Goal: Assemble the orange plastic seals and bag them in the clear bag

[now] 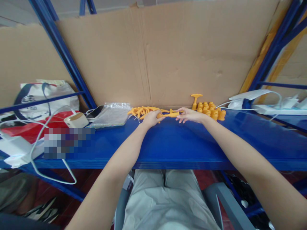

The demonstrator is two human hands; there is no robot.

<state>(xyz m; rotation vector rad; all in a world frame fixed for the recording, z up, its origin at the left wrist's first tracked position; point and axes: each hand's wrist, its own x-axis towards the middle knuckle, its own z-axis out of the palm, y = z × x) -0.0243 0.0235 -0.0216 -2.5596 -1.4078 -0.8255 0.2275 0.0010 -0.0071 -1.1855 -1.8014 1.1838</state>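
My left hand (153, 118) is closed around a yellow plastic corkscrew (173, 114), whose tube-shaped end points right. Beside that end is my right hand (190, 115), its fingers loosely bent and apart; whether they touch the tube I cannot tell. Behind and left of my left hand lies a pile of yellow corkscrew handles (137, 111) with bare metal spirals. Close to my right hand, several yellow plastic sleeves (211, 110) stand in a cluster. A yellow T-handled corkscrew (195, 101) stands upright at the cluster's left back.
Everything lies on a blue metal shelf (172, 143) backed by a cardboard sheet (192, 54). Clear plastic bags (111, 115) lie left of the pile. Further left are a white charger (76, 119), cables and a red bag (26, 131). A power strip (275, 109) sits at right.
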